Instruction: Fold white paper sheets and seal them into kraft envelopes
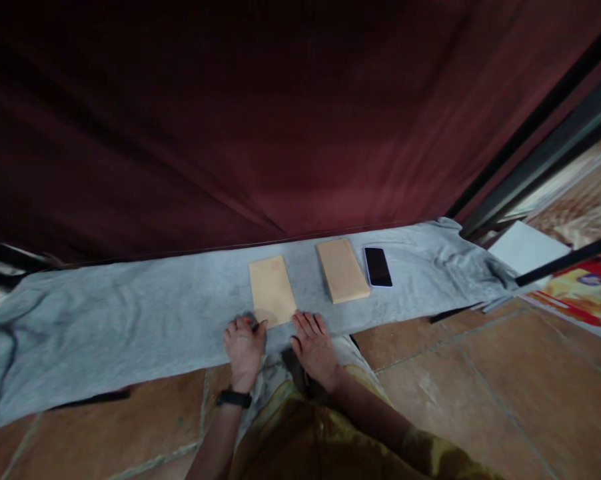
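A flat tan paper envelope [273,287] with a faint reddish print near its top lies on the grey cloth. My left hand [244,345] rests at its lower left corner, fingers bent against the cloth and thumb at the envelope's edge. A small dark patch shows between that thumb and the fingers; I cannot make out what it is. By the lower right corner, my right hand [314,345] lies flat with its fingers stretched out, holding nothing. Right of the envelope sits a thick tan stack of envelopes or a paper-covered block [343,270].
A phone [378,267] with a pale purple case lies right of the thick block. The grey cloth [130,320] covers a long narrow bench against a dark red curtain [300,133]. Black metal bars [535,140], a white box [528,250] and red-yellow packaging [588,293] are at the right.
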### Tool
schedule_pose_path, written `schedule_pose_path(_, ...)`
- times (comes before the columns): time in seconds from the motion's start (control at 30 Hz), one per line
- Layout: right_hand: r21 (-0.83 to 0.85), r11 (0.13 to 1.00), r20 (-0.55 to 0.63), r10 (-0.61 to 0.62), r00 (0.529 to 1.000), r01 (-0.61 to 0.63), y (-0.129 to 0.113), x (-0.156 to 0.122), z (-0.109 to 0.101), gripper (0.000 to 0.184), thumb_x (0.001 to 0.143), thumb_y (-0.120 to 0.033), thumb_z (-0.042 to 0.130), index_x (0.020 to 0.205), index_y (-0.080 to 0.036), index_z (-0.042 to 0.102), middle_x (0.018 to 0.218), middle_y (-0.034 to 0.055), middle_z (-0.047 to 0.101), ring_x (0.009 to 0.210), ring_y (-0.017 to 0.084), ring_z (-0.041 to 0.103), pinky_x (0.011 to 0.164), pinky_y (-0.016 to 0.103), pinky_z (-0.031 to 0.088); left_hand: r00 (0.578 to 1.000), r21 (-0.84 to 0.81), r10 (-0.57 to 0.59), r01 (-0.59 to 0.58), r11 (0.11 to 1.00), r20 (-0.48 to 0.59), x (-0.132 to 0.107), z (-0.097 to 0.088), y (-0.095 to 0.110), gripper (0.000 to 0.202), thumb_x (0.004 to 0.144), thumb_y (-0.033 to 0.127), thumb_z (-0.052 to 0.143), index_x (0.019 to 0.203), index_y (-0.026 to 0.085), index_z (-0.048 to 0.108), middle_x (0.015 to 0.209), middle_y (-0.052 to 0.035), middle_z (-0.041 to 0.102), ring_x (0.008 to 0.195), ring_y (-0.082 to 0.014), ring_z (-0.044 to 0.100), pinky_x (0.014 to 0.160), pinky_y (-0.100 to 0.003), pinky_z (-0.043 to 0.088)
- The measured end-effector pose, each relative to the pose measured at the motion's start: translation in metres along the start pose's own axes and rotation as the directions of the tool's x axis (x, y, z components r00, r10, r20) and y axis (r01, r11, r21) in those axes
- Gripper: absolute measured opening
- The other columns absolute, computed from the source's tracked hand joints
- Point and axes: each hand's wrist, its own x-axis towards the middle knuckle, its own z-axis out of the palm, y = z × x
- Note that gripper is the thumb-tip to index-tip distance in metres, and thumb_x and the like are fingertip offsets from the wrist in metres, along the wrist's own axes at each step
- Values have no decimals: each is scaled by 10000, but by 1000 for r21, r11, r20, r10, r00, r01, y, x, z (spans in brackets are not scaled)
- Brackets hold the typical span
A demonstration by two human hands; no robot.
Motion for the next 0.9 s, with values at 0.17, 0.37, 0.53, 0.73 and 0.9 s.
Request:
schedule_pose_path(0.17,-10,1000,-38,8,999,-8,-2,-1,3,503,1034,-325,460,1505,-149,442,1528,115,498,1419,258,420,1211,490,263,997,4,8,-8,1000,73,7,-3,3,315,891,425,582,1007,142,655,1028,-141,655,1023,-310,574,927,-412,406)
schedule_pose_path(0.37,-29,1000,-58,-1,998,-1,-2,-1,5,495,1032,-308,457,1496,-138,456,1508,126,519,1408,275,428,1201,500,262,991,-80,-41,51,995,130,8,-9,9,226,853,382,619,923,168,637,1001,-136,665,1059,-301,587,949,-406,406)
schedule_pose_path(0.53,-46,999,-54,-5,999,2,-2,-3,7,495,1028,-306,467,1486,-119,464,1519,129,505,1402,282,425,1203,495,245,967,-481,-188,249,840,172,11,-12,12,189,693,242,719,747,219,540,888,-75,649,1094,-288,578,956,-389,406)
schedule_pose_path(0.73,-26,1000,-63,13,998,-15,-3,5,1,442,1021,-273,465,1437,-131,517,1466,129,556,1359,273,462,1183,482,277,945,-706,-178,325,629,275,18,-14,17,212,665,227,665,669,235,454,571,59,497,619,-156,557,633,-273,413)
schedule_pose_path(0.9,-72,997,-49,38,998,-41,-14,26,-13,443,1009,-277,497,1436,-161,516,1367,147,605,1207,273,557,1031,426,443,956,-848,-52,282,449,290,10,-25,33,232,684,308,647,652,232,429,509,86,454,480,-95,436,520,-230,352)
